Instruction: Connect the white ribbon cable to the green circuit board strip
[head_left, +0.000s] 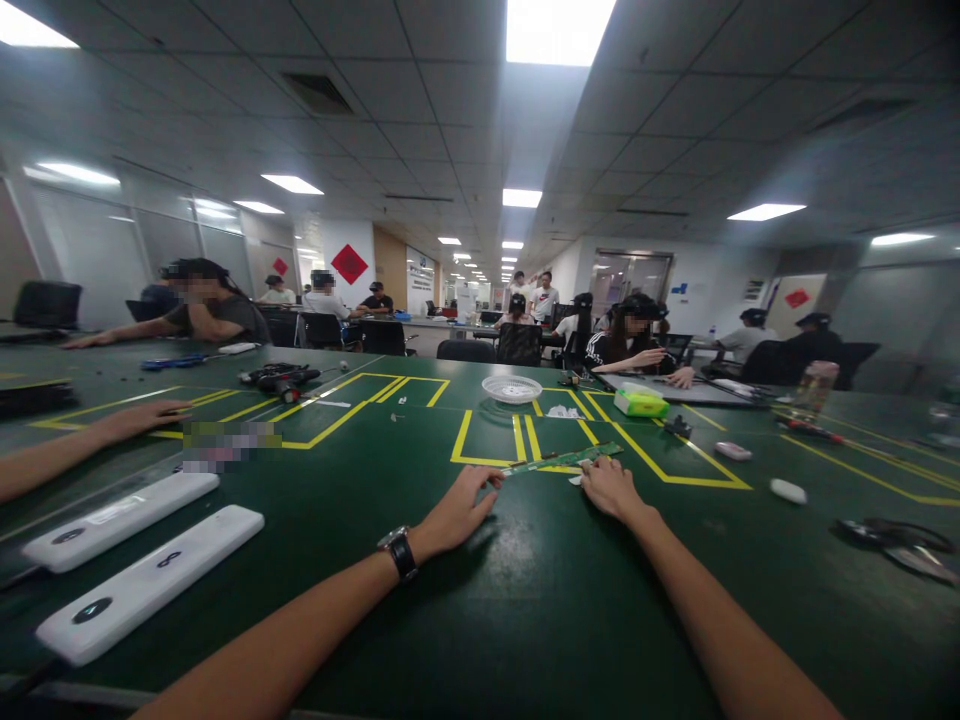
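A long, narrow green circuit board [559, 460] lies slantwise at the middle of the table, its right end farther from me. Its left end is pinched in the fingers of my left hand [461, 508], with a dark-strapped watch on that wrist. Close to the board's right part, my right hand [611, 487] is closed on a small white piece [576, 480] that looks like tissue. The fingers partly cover it, and whether it presses on the board is hard to see. Just beyond the board is a round clear plastic dish [511, 388].
Yellow tape [705, 484] marks boxes on the green table [495, 620]. A green-and-white pack [641, 401] sits beyond my right hand. Two white power strips [150, 580] lie at left, near another person's arm [112, 430]. At right are a white mouse-like object [788, 490] and dark-handled scissors [900, 540].
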